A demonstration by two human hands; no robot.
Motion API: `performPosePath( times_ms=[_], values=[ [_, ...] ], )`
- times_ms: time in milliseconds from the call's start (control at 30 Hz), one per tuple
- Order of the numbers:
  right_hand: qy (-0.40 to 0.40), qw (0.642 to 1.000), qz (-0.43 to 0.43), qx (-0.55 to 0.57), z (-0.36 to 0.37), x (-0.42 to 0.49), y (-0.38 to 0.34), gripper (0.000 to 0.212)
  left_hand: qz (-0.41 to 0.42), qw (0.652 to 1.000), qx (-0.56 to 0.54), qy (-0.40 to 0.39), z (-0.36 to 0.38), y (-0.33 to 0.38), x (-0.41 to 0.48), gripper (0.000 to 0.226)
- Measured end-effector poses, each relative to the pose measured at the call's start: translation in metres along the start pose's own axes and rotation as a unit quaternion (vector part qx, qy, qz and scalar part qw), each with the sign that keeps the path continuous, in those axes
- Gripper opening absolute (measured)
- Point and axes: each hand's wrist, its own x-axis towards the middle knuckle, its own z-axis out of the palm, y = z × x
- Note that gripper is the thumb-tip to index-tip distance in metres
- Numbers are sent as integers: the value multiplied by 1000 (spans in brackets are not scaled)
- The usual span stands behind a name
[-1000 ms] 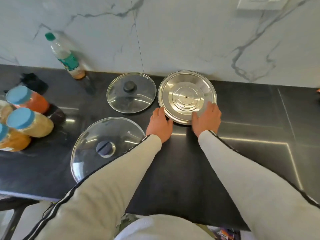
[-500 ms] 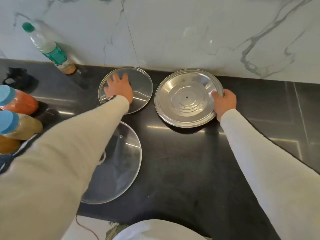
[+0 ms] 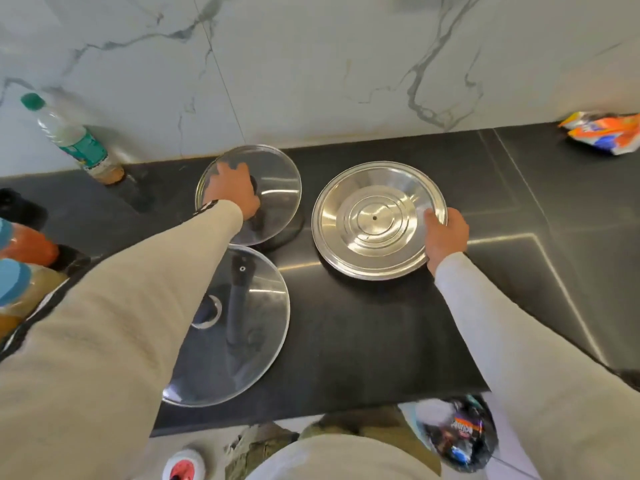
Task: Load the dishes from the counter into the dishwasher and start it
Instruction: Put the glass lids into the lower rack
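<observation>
While three lids sit on the bench [image 3: 381, 341], left hand [image 3: 232, 195] curled over the small glass lid [image 3: 277, 188], right hand [image 3: 446, 237] pinching the steel lid [image 3: 374, 220] at its rim, large glass lid [image 3: 256, 323] lying nearer

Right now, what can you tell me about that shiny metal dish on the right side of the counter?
The metal dish is round and shiny, likely steel, with raised rings stepping in towards a small dark hole at its centre. It sits face up on the black counter, to the right of the small glass lid and apart from it. The right hand holds its right rim, thumb laid over the edge. Whether that side is lifted off the counter I cannot tell.
</observation>
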Motion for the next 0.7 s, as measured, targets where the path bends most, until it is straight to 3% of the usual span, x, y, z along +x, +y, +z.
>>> performPosePath(
  times_ms=[167,333,533,700],
  values=[
    [129,986,10,106,-46,-84,32,12,121,991,13,58,-21,14,-51,49],
    [345,919,9,190,-106,-205,94,22,276,958,-20,79,-11,39,-138,41],
    [550,801,71,225,-200,-369,192,31,487,872,-11,57,33,82,-285,37],
    [627,736,164,195,-277,-514,266,34,644,764,36,2,79,113,-427,42]
  ],
)
